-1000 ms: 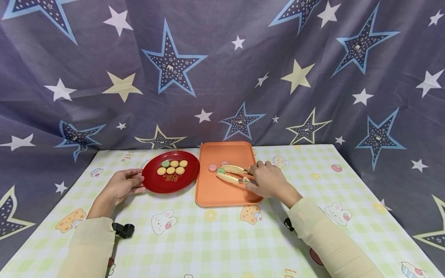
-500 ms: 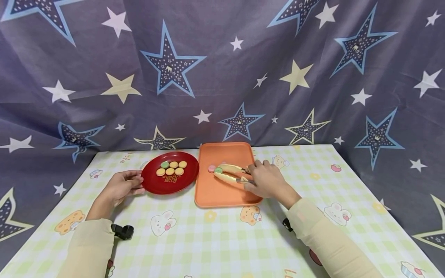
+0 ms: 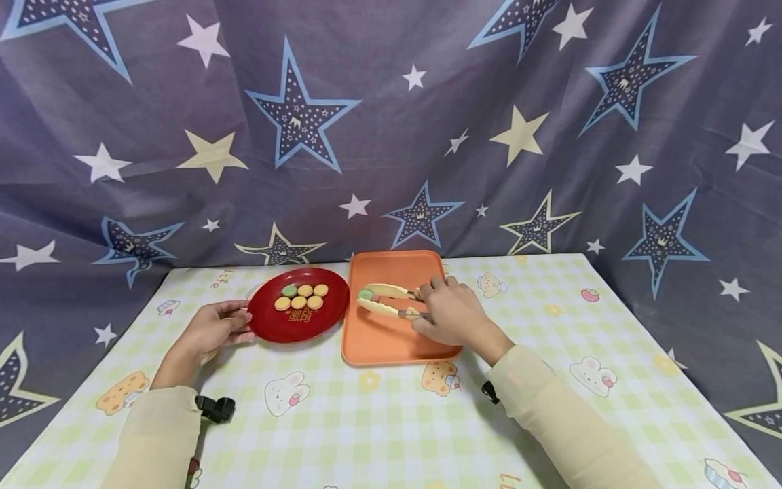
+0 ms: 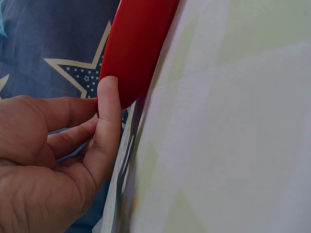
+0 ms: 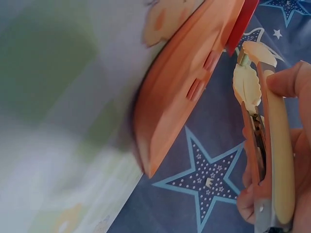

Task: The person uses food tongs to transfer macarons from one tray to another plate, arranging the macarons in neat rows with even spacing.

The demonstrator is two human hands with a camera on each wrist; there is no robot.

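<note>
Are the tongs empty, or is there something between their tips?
Not empty: the tongs have a green piece between their tips, visible in both the head and right wrist views.

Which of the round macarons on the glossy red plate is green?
The green round macaron at the left end of the far row on the round, glossy red plate; the other five there are all yellow round macarons.
</note>
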